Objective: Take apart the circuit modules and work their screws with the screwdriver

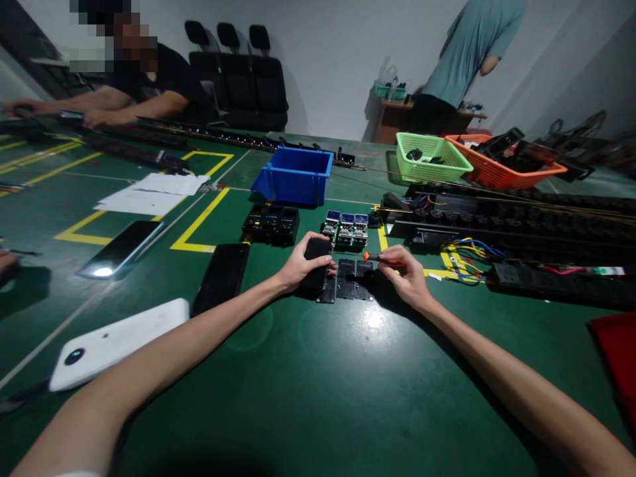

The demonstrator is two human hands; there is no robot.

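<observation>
Black block sits inside left grip; orange-black tool inside right grip

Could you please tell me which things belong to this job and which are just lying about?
Likely in use:
black part, in the left hand
orange-tipped tool, in the right hand
flat black plates between the hands
circuit boards just behind

Probably just lying about:
white papers
phone beside them
white device at lower left
</observation>
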